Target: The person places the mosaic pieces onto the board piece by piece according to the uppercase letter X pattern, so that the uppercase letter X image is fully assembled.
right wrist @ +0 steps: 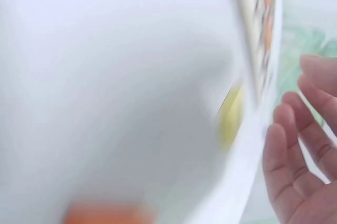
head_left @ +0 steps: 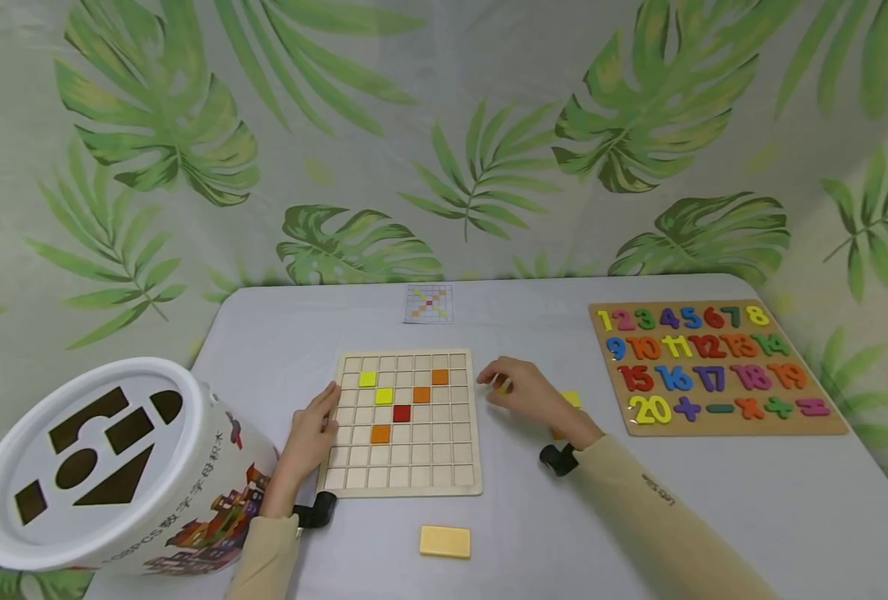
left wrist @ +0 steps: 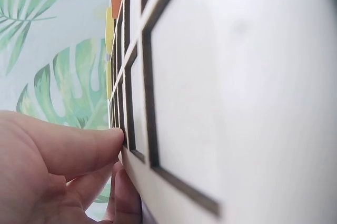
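Observation:
A wooden grid board (head_left: pixel 436 454) lies in the middle of the table. On it sit two yellow tiles, a red tile (head_left: pixel 402 413) and three orange tiles, along two crossing diagonals. My left hand (head_left: pixel 312 433) holds the board's left edge, its thumb at the rim in the left wrist view, fingers against the side. Just right of the board, my right hand (head_left: pixel 522 392) hovers with loosely bent, parted fingers and nothing between them. Under those fingers a yellow tile (right wrist: pixel 231 113) lies on the table. Another yellow tile (head_left: pixel 571 399) and an orange tile (head_left: pixel 557 433) are partly hidden by the right wrist.
Behind the board lies a small pattern card (head_left: pixel 428 303) with a coloured cross. A number puzzle board (head_left: pixel 714 367) is at the right. A large white bucket (head_left: pixel 218 483) with shape holes in its lid stands at the left. A yellow block (head_left: pixel 445 542) lies in front.

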The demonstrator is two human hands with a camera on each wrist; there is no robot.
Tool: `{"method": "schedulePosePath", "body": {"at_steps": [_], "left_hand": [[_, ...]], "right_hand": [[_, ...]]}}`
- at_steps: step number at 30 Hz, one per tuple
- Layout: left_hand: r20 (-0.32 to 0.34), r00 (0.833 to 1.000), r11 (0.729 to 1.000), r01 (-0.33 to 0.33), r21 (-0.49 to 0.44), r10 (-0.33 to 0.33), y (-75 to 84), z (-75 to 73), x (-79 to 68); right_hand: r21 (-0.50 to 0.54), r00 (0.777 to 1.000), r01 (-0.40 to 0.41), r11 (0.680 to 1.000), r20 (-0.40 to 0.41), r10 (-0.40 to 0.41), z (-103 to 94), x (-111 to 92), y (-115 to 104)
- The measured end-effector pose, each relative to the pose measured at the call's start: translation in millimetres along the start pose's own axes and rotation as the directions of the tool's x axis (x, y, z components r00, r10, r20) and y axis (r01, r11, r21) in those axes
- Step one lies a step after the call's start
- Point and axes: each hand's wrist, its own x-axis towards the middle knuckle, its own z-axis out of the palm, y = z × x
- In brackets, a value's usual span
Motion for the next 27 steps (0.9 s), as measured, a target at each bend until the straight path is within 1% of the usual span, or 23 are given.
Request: {"method": "schedulePosePath", "body": {"at_steps": [2, 5, 10, 13, 16, 19, 22, 25, 27], "left_hand": [[-0.001, 1.000, 1.000, 0.001, 0.000, -0.001, -0.4, -0.5, -0.2], [-0.001, 1.000, 1.000, 0.000, 0.001, 0.000, -1.0, -1.0, -0.4], [0.000, 1.000, 1.000, -0.012, 0.000, 0.012, -0.4, -1.0, -0.1], [0.002, 1.000, 1.000, -0.010, -0.002, 0.010, 0.9, -0.9, -0.3], [0.006, 1.000, 1.000, -0.002, 0.001, 0.002, 0.7, -0.4, -0.3], [0.005, 1.000, 1.000, -0.005, 0.003, 0.005, -0.4, 0.1, 0.0], [0.000, 1.000, 1.000, -0.010, 0.003, 0.010, -0.8, 0.2, -0.1], [-0.002, 1.000, 1.000, -0.007, 0.003, 0.007, -0.6, 0.1, -0.2], [-0.003, 1.000, 1.000, -0.006, 0.001, 0.006, -0.4, 0.2, 0.0]], "right_hand": [[-0.016, 0.998, -0.055, 0.998, -0.020, 0.055, -8.0, -7.9, 10.3], [-0.042, 0.994, -0.105, 0.994, -0.018, 0.104, -13.3, -15.4, 18.6], [-0.125, 0.993, -0.115, 0.985, -0.016, 0.114, -8.5, -15.9, 25.6], [-0.195, 0.996, -0.094, 0.976, -0.026, 0.091, -4.6, -12.8, 27.6], [-0.225, 0.997, -0.083, 0.971, -0.029, 0.078, -2.7, -10.0, 28.0], [-0.188, 0.997, -0.071, 0.980, -0.030, 0.067, -0.6, -8.0, 23.6], [-0.124, 0.999, -0.036, 0.992, -0.017, 0.034, 5.2, -6.0, 11.7], [-0.069, 1.000, 0.020, 0.997, 0.020, -0.019, 16.7, -2.6, -5.0], [-0.048, 0.997, 0.055, 0.997, 0.059, -0.052, 26.3, 0.4, -16.4]]}}
